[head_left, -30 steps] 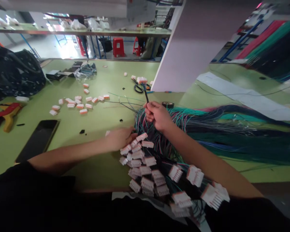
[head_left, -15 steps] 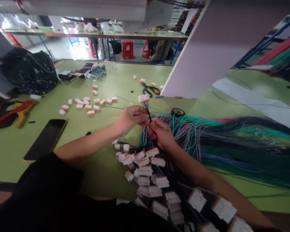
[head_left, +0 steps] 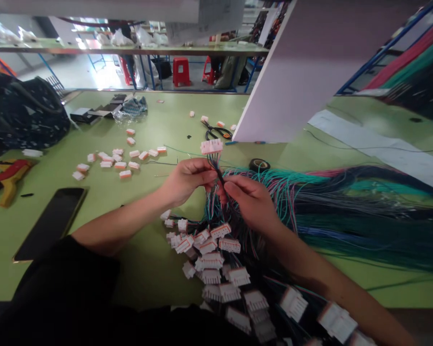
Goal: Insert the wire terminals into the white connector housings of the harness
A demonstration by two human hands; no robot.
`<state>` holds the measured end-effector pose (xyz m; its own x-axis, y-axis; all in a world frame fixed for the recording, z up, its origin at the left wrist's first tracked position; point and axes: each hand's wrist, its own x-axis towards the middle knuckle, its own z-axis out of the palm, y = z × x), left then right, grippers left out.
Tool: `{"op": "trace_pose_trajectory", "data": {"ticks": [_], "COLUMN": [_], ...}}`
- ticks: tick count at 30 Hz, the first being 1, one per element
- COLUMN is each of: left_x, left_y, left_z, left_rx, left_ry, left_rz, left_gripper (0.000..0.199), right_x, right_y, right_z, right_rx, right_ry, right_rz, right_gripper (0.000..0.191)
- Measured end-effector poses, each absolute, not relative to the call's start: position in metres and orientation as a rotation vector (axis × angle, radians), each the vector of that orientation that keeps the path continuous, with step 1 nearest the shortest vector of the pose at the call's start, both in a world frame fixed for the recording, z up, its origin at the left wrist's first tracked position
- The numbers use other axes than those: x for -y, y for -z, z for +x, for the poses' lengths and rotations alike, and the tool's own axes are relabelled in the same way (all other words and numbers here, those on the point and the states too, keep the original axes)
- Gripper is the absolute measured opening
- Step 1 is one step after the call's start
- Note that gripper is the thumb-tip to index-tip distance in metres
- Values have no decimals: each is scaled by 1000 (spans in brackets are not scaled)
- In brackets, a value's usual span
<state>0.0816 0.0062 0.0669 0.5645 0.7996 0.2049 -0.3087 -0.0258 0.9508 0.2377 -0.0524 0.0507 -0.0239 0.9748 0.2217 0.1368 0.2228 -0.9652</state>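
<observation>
A white and orange connector [head_left: 211,146] stands up at the top of a wire bundle [head_left: 214,161], just above my hands. Black tape wraps part of that bundle. My left hand [head_left: 191,180] is closed, its thumb and fingers pinching the bundle below the connector. Lower down, my right hand [head_left: 250,199] is closed around the same taped wires. Below my hands lies a heap of finished-looking white connectors [head_left: 211,262] on wires, reaching toward my body. To the right spread loose teal, pink and dark wires [head_left: 288,185]; a roll of black tape [head_left: 259,165] sits behind them.
Several loose connectors [head_left: 120,166] lie on the green table [head_left: 147,269]. Black-handled cutters [head_left: 216,130] rest near a white upright panel [head_left: 270,96]. At left are a phone [head_left: 50,223], a red and yellow tool [head_left: 9,178] and a dark patterned bag [head_left: 23,113].
My view has shifted slightly, so most things sit further left. The held connector now faces more squarely toward me, and both hands still grip its bundle.
</observation>
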Motion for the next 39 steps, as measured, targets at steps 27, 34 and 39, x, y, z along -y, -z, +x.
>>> {"op": "trace_pose_trajectory", "data": {"ticks": [27, 34, 39], "left_x": [11, 12, 8], "left_y": [-80, -83, -78], "left_z": [84, 81, 80], "left_rx": [-773, -826, -740], "left_ry": [-771, -767, -798], "left_rz": [1285, 1399, 1406], "left_gripper": [5, 8, 7], "right_x": [66, 67, 64], "right_y": [-52, -51, -54], "right_z": [234, 236, 236], "right_rx": [1717, 1737, 1624], "right_ry": [122, 62, -297], "right_rz": [-1230, -1259, -1313], "right_gripper": [10, 12, 8]}}
